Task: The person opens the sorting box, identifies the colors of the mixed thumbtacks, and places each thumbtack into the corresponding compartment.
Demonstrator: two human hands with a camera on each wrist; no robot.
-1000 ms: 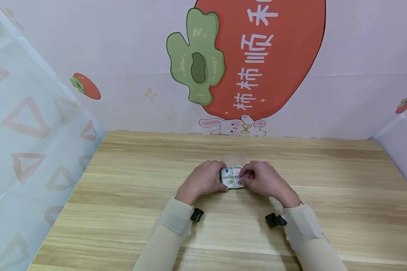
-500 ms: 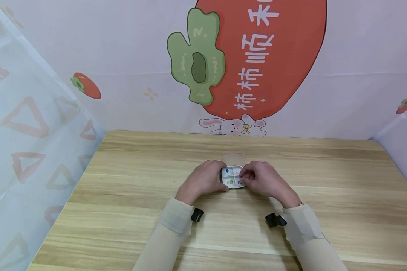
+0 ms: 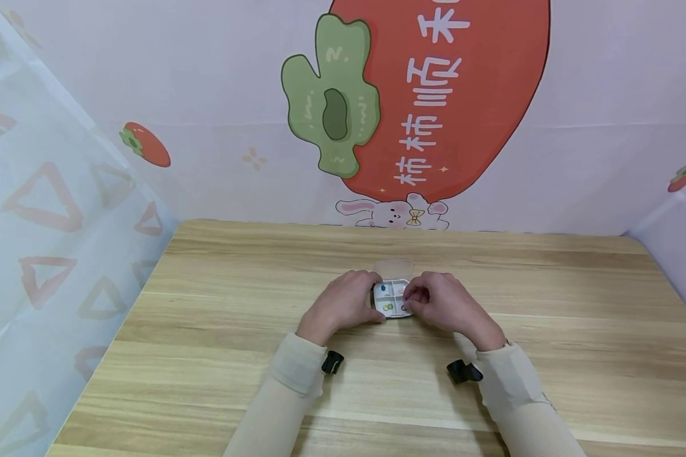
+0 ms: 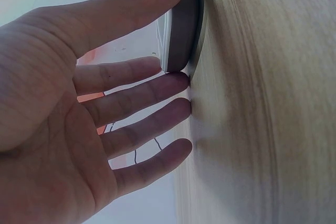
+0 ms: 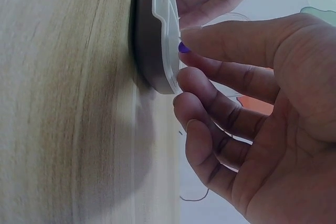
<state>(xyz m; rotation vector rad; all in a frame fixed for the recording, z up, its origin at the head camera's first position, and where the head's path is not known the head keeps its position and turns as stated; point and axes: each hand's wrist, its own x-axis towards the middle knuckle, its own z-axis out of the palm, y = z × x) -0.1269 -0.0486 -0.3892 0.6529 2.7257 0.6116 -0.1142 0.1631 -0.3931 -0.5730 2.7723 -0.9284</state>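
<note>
A small pill box [image 3: 397,316] with a white divided tray and a dark brown outer shell [image 5: 149,43] sits on the table. Its clear lid [image 3: 393,267] stands open at the back. In the tray lie a blue piece [image 3: 383,288] and yellow-green ring-like pieces [image 3: 387,307]; the right compartments are partly covered by fingers. My left hand [image 3: 345,301] holds the box at its left side, thumb on the front edge, index finger at the back. Over the right side, my right hand [image 3: 443,301] pinches a small purple piece [image 5: 184,48] between thumb and index finger.
The wooden table [image 3: 234,355] reaches around the box on every side. A white printed cloth [image 3: 234,171] rises behind its back edge, and a similar cloth [image 3: 103,209] hangs at the left. Black camera mounts [image 3: 332,362] sit at both wrists.
</note>
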